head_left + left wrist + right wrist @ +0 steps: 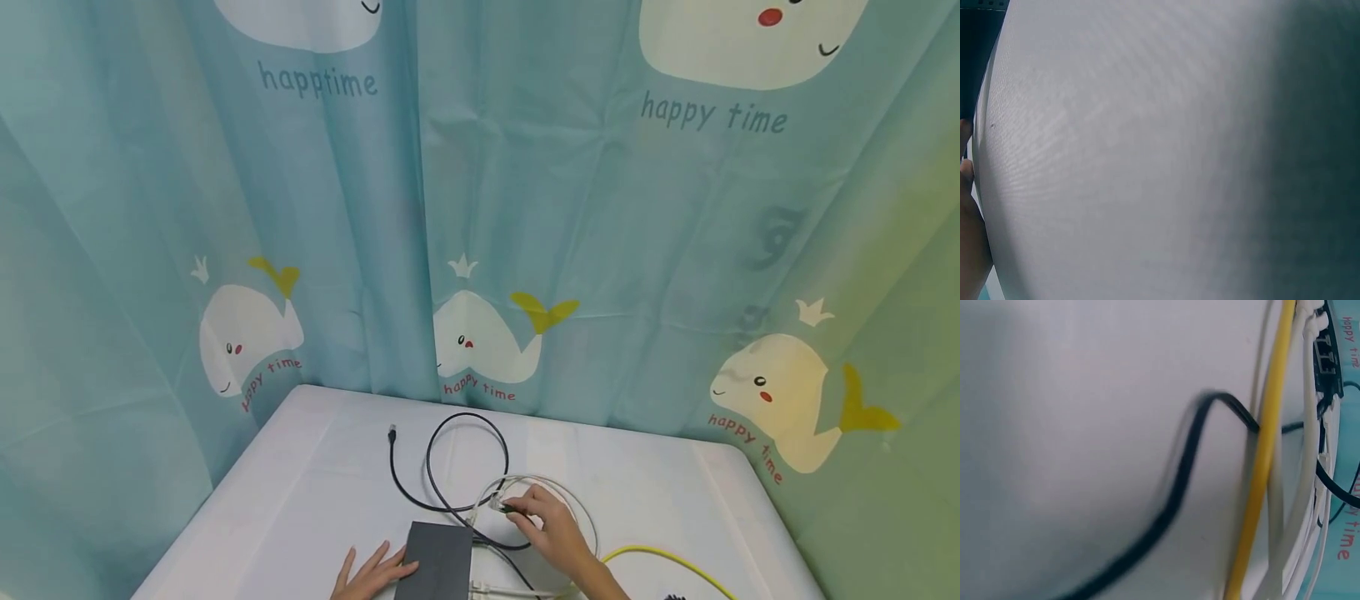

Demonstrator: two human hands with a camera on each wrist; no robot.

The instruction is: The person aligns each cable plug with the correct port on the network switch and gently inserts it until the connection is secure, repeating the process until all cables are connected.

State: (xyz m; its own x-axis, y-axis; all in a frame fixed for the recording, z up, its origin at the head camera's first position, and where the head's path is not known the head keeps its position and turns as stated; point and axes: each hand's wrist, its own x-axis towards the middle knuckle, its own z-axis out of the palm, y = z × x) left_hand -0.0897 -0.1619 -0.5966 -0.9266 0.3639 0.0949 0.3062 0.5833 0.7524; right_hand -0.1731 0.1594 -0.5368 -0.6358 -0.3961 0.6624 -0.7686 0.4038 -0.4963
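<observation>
A flat black network switch [435,560] lies at the table's near edge. My left hand [372,575] rests against its left side, fingers spread, the fingertips on its top; the left wrist view shows only part of this hand [971,231] at its left border. Past the switch's right side, my right hand [553,529] pinches the black plug [507,508] of a network cable between thumb and fingertips, its clear tip pointing left. The looped black network cable [429,467] lies beyond the switch, its other plug [392,433] at the far left. The right wrist view does not show the hand.
White cables [517,592] run from the switch's right side, where ports [1325,353] show in the right wrist view. More white cable [592,521] loops around my right hand. A yellow cable [667,556] curves at right, near a small dark object [675,597]. Curtains [600,250] hang behind the table.
</observation>
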